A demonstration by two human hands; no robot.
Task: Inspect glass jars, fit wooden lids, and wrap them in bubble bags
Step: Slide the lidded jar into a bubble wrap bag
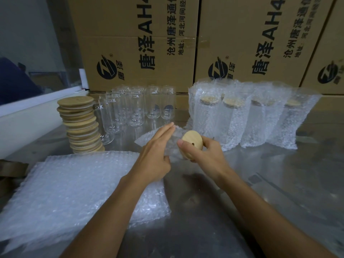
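My right hand [204,155] grips a glass jar capped with a round wooden lid [192,142], lid end facing me, the jar body lying inside a clear bubble bag [158,138]. My left hand [156,155] rests on that bag, fingers stretched flat along its top and thumb pinching its mouth. Several bare glass jars [134,107] stand upright behind. To their left, wooden lids [81,125] rise in a tall leaning stack. Several wrapped, lidded jars [242,116] stand upright at the right.
A thick pile of flat bubble bags [70,189] lies at the near left on the steel table [260,183]. Printed cardboard boxes [141,43] wall off the back. A white ledge [37,112] borders the left.
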